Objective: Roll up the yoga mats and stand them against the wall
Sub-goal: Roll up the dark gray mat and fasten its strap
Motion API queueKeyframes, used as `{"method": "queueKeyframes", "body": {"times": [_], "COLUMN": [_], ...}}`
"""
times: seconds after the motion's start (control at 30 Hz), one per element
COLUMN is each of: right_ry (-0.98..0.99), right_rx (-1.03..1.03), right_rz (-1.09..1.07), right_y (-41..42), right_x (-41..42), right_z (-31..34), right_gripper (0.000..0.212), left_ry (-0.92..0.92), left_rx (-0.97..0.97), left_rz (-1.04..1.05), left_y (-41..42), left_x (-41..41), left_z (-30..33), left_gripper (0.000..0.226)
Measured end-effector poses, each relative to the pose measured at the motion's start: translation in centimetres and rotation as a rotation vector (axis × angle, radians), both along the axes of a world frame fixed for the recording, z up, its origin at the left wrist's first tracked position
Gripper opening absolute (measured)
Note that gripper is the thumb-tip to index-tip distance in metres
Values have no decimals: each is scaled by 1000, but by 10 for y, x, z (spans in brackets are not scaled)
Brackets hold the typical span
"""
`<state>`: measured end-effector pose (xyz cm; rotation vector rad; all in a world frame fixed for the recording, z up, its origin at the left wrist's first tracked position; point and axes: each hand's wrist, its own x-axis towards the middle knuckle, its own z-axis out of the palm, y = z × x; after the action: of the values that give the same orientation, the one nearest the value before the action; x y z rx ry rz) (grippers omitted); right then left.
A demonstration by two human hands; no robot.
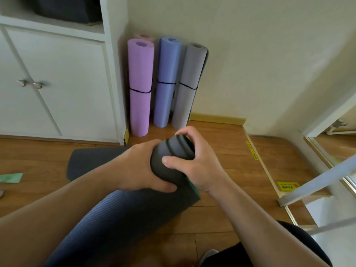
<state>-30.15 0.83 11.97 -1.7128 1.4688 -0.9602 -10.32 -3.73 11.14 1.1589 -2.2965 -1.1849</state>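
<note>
Between left hand and right hand, gripped dark mat roll

Wooden floor: purple mat, blue mat, grey mat upright at upper centre; dark mat lower left; green scrap at left edge.

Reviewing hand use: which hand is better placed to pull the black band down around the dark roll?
Right. The right hand curls over the dark mat roll's end, fingers at the band; the left hand grips the roll's side, steadying it.
</note>
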Motion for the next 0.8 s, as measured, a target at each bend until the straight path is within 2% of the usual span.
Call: {"method": "queueKeyframes", "body": {"times": [0.1,0.17,0.23,0.4,0.5,0.57,0.67,0.8], "right_ry": [-40,-88,-19,175,229,234,188,109], "right_rx": [85,136,134,99,192,167,40,-110], "right_rz": [94,60,-23,-60,-35,-48,-17,81], "right_y": [-7,-11,-13,-10,-11,-12,-10,1], "right_x": [-7,-4,6,27,28,26,23,19], "right_z": [13,15,11,-2,-9,-10,-9,-8], "right_gripper": [28,47,55,32,43,44,34,26], "left_ry": [-40,-78,-94,-141,-185,-184,-176,-92], "left_rx": [-13,-39,-50,-56,-24,-25,7,326], "left_rz": [36,54,81,198,221,226,125,-191], "left_y": [2,3,4,8,14,16,11,-3], "left_x": [-1,-5,-9,0,1,0,4,22], "left_z": [-6,-9,-11,-19,-23,-22,-12,0], "left_gripper": [78,78,79,87,76,74,74,49]}}
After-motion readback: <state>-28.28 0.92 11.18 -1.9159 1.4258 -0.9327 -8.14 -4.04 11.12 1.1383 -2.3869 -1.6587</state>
